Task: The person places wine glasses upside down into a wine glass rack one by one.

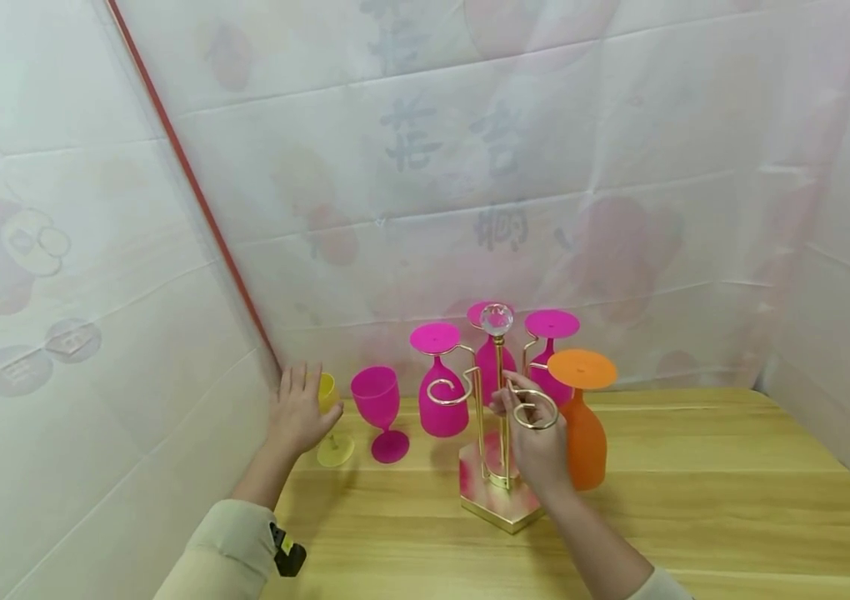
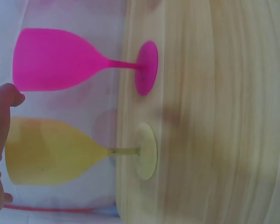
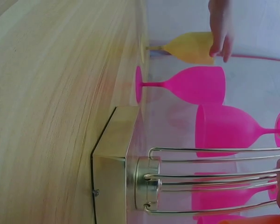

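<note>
My left hand (image 1: 299, 414), fingers spread, reaches over the rim of a yellow goblet (image 2: 51, 151) standing upright on the table. Just right of that goblet stands an upright magenta goblet (image 1: 377, 398). My right hand (image 1: 541, 454) grips the wires of a gold wine glass rack (image 1: 502, 518) with a hexagonal base and a crystal knob on top. From the rack's curled arms hang several upside-down goblets: magenta ones at left (image 1: 443, 410), at back (image 1: 495, 367) and at right (image 1: 551, 323), plus an orange one (image 1: 586, 442) beside my right hand. One curled arm shows in front of my right fingers.
The wooden table (image 1: 695, 500) runs under everything, its back edge close behind the goblets. A pale printed sheet (image 1: 620, 167) hangs behind and at the sides, with a red strip (image 1: 192, 179) down the left corner.
</note>
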